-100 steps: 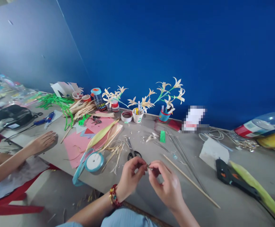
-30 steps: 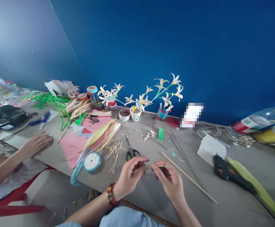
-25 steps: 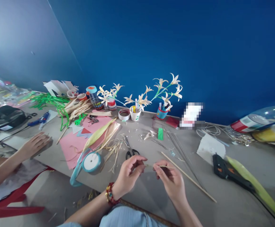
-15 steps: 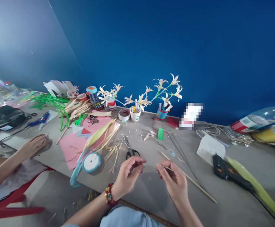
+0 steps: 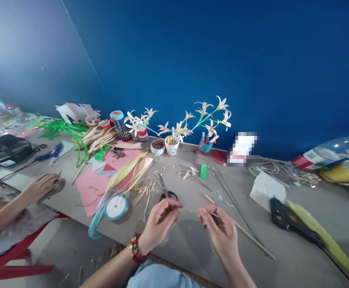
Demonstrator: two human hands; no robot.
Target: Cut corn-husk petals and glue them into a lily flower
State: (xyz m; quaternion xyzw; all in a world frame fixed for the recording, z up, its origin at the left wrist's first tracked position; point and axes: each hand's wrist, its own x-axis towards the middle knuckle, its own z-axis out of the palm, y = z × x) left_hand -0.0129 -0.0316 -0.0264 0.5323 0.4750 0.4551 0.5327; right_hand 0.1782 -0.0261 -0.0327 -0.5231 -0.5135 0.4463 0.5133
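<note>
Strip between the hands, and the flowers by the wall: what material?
The strip, pinched by the left hand and right hand, looks like dried straw or leaf fibre: pale tan, matte, very thin. The flowers seem to be the same stuff: cream, stiff pointed petals on green stems, probably wrapped wire.

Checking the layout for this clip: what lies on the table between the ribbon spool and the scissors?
In the head view, loose dried straw strips lie scattered between the ribbon spool and the scissors.

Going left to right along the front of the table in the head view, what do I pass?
Ribbon spool → left hand → right hand → black glue gun → long green leaf.
</note>
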